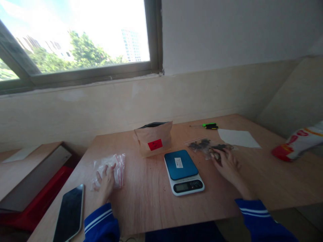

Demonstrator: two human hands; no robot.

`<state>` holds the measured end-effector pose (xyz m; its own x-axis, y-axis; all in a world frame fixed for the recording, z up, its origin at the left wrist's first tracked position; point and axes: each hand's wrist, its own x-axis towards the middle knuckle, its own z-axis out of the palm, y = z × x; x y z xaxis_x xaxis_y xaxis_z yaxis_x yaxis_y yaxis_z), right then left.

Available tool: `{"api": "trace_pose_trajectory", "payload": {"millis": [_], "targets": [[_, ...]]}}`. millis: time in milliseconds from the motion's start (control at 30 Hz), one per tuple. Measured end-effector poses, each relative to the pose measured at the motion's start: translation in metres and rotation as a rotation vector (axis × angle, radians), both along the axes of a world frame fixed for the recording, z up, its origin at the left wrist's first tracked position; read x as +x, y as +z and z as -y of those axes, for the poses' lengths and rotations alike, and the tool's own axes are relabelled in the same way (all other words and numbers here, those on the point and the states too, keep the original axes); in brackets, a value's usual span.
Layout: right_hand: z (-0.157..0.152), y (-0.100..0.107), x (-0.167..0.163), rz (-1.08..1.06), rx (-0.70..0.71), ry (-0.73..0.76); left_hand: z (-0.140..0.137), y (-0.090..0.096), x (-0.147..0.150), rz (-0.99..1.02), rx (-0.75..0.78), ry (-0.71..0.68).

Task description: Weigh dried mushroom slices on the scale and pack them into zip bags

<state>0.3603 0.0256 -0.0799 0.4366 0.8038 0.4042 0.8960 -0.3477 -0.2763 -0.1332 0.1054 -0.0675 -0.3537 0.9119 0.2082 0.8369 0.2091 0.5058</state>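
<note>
My left hand rests with spread fingers on a stack of clear zip bags with red seal lines. On the other side, the fingers of my right hand curl round a small clear bag of dark, dried-looking pieces. Touching it on the left lies a similar filled zip bag. Between my hands sits a digital kitchen scale with a blue top; its reading is too faint to make out. Behind the scale, a brown paper pouch with a red label stands upright, its top open.
A dark-screened tablet or phone lies at the front left. Green and black screwdrivers and a white paper sheet lie at the back right. A red and white package is at far right. The wall borders the table's back.
</note>
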Motion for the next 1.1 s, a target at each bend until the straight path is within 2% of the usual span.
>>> {"api": "trace_pose_trajectory", "payload": {"millis": [100,167,267,367,433,533,633,733,867,1000,1067,1100], "targets": [[0.009,-0.006,0.01,-0.006,-0.048,0.06,0.004,0.012,0.009,0.062,0.02,0.051],[0.007,-0.001,0.01,-0.037,-0.03,0.022,0.009,0.022,0.014,0.102,0.087,0.053],[-0.003,0.013,0.006,-0.042,0.008,-0.066,0.024,0.037,0.017,0.141,0.26,-0.057],[-0.016,0.023,0.007,0.06,0.027,-0.004,0.047,0.045,0.019,0.219,0.406,-0.206],[-0.023,0.023,0.01,0.101,-0.014,0.078,0.064,0.045,0.025,0.325,0.404,-0.231],[-0.029,0.018,0.015,0.104,-0.049,0.163,0.086,0.041,0.039,0.489,0.323,-0.254],[-0.03,0.02,0.017,0.111,0.011,0.169,0.098,0.04,0.058,0.638,0.211,-0.309],[-0.025,0.036,0.017,0.07,0.075,0.154,0.102,0.047,0.079,0.744,0.141,-0.376],[-0.005,0.077,0.004,-0.154,0.325,0.121,0.108,0.062,0.113,0.799,0.071,-0.463],[0.028,0.121,-0.039,-0.6,0.556,0.203,0.122,0.069,0.158,0.904,-0.044,-0.635],[0.042,0.133,-0.068,-0.774,0.55,0.26,0.129,0.068,0.178,0.956,-0.041,-0.698],[0.047,0.134,-0.081,-0.843,0.504,0.313,0.132,0.067,0.186,0.968,-0.033,-0.719]]}}
